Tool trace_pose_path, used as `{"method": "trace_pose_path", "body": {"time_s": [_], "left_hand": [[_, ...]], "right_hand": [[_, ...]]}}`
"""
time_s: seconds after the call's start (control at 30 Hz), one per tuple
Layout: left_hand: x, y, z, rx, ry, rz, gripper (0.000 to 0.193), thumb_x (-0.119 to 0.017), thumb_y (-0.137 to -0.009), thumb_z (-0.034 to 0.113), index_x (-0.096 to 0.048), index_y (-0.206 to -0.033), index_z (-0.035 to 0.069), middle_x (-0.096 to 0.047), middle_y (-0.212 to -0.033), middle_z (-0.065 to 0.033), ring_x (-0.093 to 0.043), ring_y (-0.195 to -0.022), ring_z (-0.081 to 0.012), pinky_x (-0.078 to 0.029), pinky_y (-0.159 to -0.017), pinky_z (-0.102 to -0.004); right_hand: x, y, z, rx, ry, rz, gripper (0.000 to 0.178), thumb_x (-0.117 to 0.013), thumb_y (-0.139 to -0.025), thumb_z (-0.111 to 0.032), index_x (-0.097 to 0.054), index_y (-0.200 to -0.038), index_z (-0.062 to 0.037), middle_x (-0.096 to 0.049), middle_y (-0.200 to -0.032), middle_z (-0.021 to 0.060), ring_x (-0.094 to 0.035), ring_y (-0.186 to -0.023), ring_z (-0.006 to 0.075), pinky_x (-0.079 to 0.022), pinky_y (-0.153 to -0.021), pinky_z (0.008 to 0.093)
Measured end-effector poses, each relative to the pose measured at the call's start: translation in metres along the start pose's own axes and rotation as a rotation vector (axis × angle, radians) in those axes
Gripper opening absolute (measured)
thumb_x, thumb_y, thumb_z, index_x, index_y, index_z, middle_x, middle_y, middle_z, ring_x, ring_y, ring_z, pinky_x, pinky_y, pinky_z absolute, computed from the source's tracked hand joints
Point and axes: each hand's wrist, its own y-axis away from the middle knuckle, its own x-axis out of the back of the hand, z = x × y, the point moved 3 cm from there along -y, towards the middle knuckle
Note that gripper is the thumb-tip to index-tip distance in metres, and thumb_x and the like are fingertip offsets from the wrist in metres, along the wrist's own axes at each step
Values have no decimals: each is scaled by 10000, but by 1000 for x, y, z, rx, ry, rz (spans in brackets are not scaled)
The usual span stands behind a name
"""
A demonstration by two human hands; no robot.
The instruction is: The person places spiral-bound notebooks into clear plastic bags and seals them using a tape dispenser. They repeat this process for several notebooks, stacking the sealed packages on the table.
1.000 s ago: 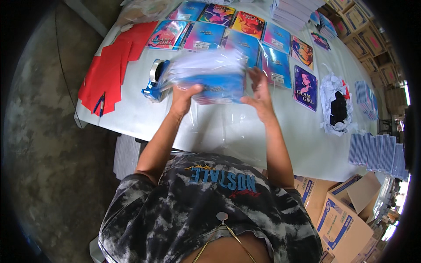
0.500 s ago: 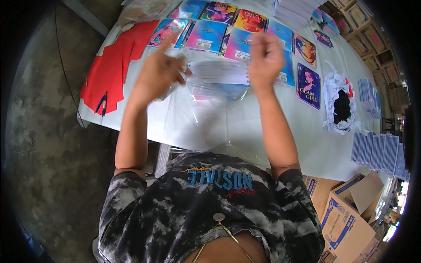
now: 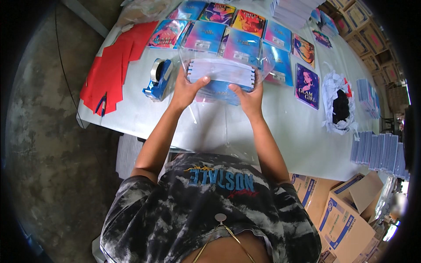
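Observation:
A thick stack of notebooks [image 3: 221, 72], white page edges towards me and a blue cover below, sits between my hands near the middle of the table. Clear plastic film [image 3: 265, 65] surrounds it and sticks out past its sides. My left hand [image 3: 186, 91] is closed on the stack's left end, thumb laid across the front. At the opposite end my right hand [image 3: 250, 98] grips likewise, its thumb pointing inward. Beside my left hand stands a blue tape dispenser [image 3: 158, 81] with a roll of clear tape.
Colourful notebooks [image 3: 204, 36] lie in rows beyond my hands. Red sheets [image 3: 107, 76] and dark blue snips [image 3: 101, 104] are at the left. To the right lie a purple notebook [image 3: 307, 85], crumpled white paper [image 3: 333, 118] around something black, and stacked notebooks [image 3: 378, 151]. Cardboard boxes [image 3: 342, 221] stand below right.
Both hands have come down and inward from beside the stack and now hold its two ends. The tape dispenser, hidden behind my left hand before, is now visible.

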Motion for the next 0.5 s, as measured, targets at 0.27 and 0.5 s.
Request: {"method": "trace_pose_path", "body": {"time_s": [0.27,0.5], "left_hand": [[1,2,-13,-321,-52,61,637,-595,-862,334,-330,-1318,-23,-503,-1197,-170,-495,-1096,-264,-366,-956,-351],[-20,34,8,-467,-747,269,343,-568,-870,209,-566,-1181,63,-409,-1339,-199,-366,-1250,-376,-325,-1007,-417]], "right_hand": [[-48,66,-27,740,987,-363,412,-541,-849,-219,-500,-1181,22,-452,-1260,210,-410,-1198,319,-266,-1025,449],[-46,-19,-35,405,1177,-176,449,-524,-841,-140,-445,-1252,24,-409,-1332,226,-395,-1243,339,-267,-1047,437]]}}
